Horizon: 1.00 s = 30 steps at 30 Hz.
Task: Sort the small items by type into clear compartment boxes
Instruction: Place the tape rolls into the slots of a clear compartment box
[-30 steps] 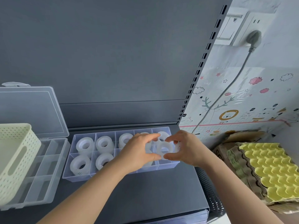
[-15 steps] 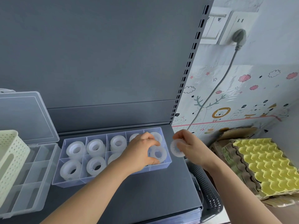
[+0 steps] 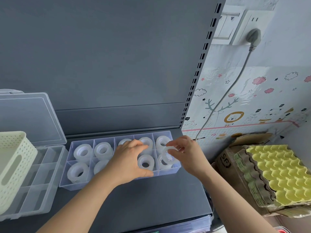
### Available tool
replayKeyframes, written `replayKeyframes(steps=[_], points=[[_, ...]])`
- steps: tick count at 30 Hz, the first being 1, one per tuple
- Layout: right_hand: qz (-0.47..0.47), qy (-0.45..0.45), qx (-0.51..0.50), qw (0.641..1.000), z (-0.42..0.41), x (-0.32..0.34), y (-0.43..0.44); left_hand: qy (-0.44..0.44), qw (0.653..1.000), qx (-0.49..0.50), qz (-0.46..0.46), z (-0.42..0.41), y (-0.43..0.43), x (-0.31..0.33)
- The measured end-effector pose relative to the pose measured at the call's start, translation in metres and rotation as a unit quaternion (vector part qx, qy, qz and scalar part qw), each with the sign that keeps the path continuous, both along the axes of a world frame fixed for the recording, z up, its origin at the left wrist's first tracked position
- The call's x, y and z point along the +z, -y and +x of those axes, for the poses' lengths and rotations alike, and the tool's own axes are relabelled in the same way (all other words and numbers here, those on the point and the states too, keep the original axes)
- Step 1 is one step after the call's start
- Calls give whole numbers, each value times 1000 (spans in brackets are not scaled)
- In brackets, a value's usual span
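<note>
A clear compartment box (image 3: 67, 186) sits on the dark shelf, with a clear tape roll in each visible cell. My left hand (image 3: 129, 163) lies over the middle cells, its thumb on the front wall beside a roll (image 3: 145, 162); I cannot tell whether it grips anything. My right hand (image 3: 186, 153) pinches a tape roll (image 3: 169, 156) by its rim. The roll is tilted just above the front right cell, where another roll (image 3: 162, 163) lies.
An open clear organiser (image 3: 38, 180) with its lid up stands at the left, a cream perforated basket (image 3: 11, 167) resting on it. Stacked egg trays (image 3: 276, 175) and a cardboard box (image 3: 225, 163) sit to the right. A grey cable (image 3: 223, 96) hangs from the wall socket.
My right hand lifted a tape roll out past the box's right end, then carried it back over the front right cell. My left hand stayed on the middle cells.
</note>
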State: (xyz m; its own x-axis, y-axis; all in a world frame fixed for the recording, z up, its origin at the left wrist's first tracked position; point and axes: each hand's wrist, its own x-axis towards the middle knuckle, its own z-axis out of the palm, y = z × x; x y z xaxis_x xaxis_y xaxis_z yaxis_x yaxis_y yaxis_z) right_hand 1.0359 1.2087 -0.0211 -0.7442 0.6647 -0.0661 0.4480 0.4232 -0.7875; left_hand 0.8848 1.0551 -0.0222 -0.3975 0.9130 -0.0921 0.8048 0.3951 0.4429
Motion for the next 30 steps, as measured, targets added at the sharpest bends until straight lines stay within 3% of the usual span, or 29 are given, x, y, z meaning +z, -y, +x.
replayKeyframes(steps=[13,19,30], points=[[206,121,33,970,-12,-13,11,25,999,19,14,2,3,-4],[300,72,51,950,-20,3,30,-50,997,5,62,0,22,3],[314,-13,154,937,-100,42,131,-179,971,128,96,-60,160,52]])
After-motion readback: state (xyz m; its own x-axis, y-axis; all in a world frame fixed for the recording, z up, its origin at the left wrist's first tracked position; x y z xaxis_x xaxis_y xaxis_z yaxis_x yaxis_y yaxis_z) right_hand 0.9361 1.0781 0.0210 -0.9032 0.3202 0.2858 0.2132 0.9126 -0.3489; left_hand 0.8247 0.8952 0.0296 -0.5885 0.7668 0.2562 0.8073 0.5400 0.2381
